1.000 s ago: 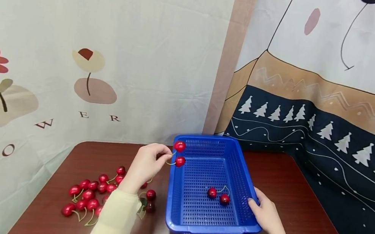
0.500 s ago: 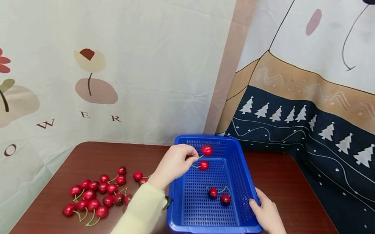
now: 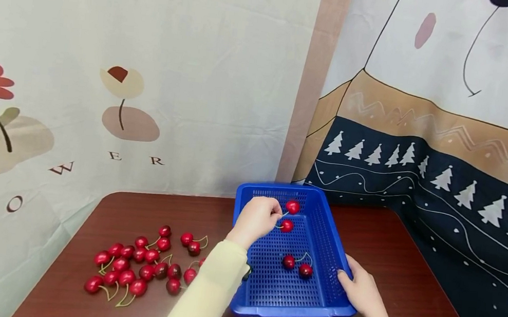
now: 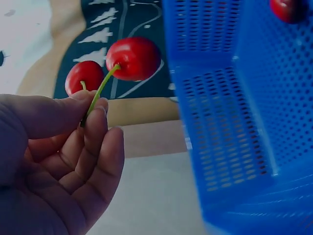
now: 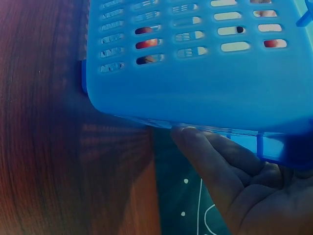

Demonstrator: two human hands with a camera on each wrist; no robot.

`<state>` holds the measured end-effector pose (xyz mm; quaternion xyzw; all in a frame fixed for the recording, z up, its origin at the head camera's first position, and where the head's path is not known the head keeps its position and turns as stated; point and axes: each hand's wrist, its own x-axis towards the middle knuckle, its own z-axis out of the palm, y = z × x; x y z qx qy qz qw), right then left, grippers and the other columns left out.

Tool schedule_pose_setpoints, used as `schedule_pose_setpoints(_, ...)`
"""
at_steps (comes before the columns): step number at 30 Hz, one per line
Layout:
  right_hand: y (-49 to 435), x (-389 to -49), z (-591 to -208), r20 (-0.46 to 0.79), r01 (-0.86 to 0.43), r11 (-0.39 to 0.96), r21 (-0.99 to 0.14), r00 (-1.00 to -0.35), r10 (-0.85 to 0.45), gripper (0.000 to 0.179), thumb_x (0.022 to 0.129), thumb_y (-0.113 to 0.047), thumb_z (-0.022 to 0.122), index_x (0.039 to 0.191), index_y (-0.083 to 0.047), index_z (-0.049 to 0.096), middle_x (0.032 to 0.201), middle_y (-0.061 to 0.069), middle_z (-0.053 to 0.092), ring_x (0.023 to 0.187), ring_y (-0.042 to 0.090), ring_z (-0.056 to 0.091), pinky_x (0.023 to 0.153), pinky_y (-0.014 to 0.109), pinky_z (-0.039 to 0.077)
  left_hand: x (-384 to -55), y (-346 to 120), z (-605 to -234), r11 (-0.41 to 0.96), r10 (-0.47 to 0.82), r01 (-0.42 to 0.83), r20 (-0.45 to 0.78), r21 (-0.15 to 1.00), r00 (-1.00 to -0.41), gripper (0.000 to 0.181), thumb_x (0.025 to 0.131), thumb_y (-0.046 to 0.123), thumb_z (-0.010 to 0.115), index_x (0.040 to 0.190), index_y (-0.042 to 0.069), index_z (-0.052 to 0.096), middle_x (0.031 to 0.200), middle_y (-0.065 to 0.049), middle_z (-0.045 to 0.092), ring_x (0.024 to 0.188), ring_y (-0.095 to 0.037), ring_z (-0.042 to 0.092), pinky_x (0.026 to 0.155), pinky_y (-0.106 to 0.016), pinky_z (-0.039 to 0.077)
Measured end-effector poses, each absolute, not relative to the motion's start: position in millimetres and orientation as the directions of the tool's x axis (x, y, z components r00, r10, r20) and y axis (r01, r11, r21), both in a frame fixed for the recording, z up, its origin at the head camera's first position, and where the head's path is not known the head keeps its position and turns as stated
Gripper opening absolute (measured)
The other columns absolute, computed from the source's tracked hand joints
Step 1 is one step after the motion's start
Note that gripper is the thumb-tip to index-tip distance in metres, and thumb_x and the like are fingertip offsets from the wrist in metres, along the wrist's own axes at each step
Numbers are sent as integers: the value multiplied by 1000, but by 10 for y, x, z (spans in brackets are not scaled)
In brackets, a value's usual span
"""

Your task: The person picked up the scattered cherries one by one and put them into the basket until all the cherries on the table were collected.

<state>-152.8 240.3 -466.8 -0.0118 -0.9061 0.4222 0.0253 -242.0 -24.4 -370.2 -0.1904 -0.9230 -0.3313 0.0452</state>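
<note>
My left hand (image 3: pixel 256 221) pinches the green stems of a pair of red cherries (image 3: pixel 293 207) between thumb and fingers. In the left wrist view the two cherries (image 4: pixel 133 58) dangle past the fingertips. In the head view this hand is over the blue perforated basket (image 3: pixel 265 312). Inside the basket another cherry pair (image 3: pixel 305 271) lies on the floor, joined by its stems. At the basket's right side, my right hand (image 3: pixel 363 289) grips the rim, thumb on top. From the right wrist view, the fingers lie against the basket's outer side (image 5: pixel 195 93).
Several cherries with stems (image 3: pixel 121 264) lie loosely grouped on the left of the brown wooden table (image 3: pixel 79 233). A stemmed pair (image 3: pixel 194 248) sits nearer the basket. A printed cloth (image 3: pixel 223 98) hangs behind the table. My left sleeve covers part of the table.
The left hand has carried the cherry pair rightward, from the basket's left rim to over its interior. My right hand stays on the rim, and the basket has barely shifted.
</note>
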Motion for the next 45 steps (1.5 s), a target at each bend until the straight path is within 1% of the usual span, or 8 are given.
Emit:
schedule_pose_setpoints(7,2413,-1521,-4645,38,0,634,-773,-998,45,46,96,-7,55,139,6,47,107,25,67,74,22,68,61,36,56,-2533,-125,-3871,759,300,316,124,569,-946,14,91,8,70,78,11,68,76,0,64,70,-14,57,74,-32,55)
schedule_pose_setpoints(9,2420,-1518,-4641,34,6,633,-774,-998,51,46,96,-7,54,140,6,46,107,25,67,74,23,68,61,36,56,-2552,-89,-3921,774,305,312,108,551,-946,17,91,7,69,75,11,66,72,1,62,66,-13,55,69,-30,54)
schedule_pose_setpoints(13,2429,-1512,-4647,21,24,636,-772,-998,63,46,96,-8,54,140,4,47,108,24,68,74,22,68,61,34,56,-2555,-29,-4007,812,320,304,57,498,-946,33,91,2,65,62,12,51,56,3,43,52,-12,41,50,-24,40)
schedule_pose_setpoints(16,2427,-1513,-4652,30,12,635,-773,-998,55,46,96,-9,54,140,5,47,107,24,68,73,22,68,60,34,56,-2544,0,-4073,835,321,294,22,466,-947,39,90,-1,62,59,12,42,53,2,33,48,-13,33,46,-24,32)
schedule_pose_setpoints(23,2417,-1513,-4660,33,9,633,-774,-998,54,46,96,-8,55,139,5,47,106,23,68,72,21,68,59,33,56,-2527,8,-4201,861,306,270,-15,432,-952,36,90,-3,62,61,13,45,56,1,43,50,-12,39,47,-25,34)
schedule_pose_setpoints(32,2400,-1515,-4643,52,-12,645,-764,-998,44,46,95,-7,56,139,6,48,105,24,68,72,22,68,59,35,56,-2526,7,-4276,879,300,260,-41,400,-953,29,85,-6,65,64,11,54,60,1,53,53,-13,45,49,-27,39)
schedule_pose_setpoints(39,2390,-1513,-4639,36,3,641,-768,-998,48,46,96,-7,56,139,6,47,108,25,67,74,23,68,61,37,57,-2520,10,-4308,888,295,252,-57,384,-954,24,85,-4,67,67,10,59,63,1,57,55,-13,49,50,-28,42)
schedule_pose_setpoints(45,2389,-1524,-4653,46,-3,644,-765,-998,49,46,96,-7,56,139,7,47,107,25,68,74,23,68,61,36,56,-2517,3,-4315,903,296,248,-92,351,-951,23,82,1,73,67,12,59,64,2,57,56,-13,50,53,-32,47)
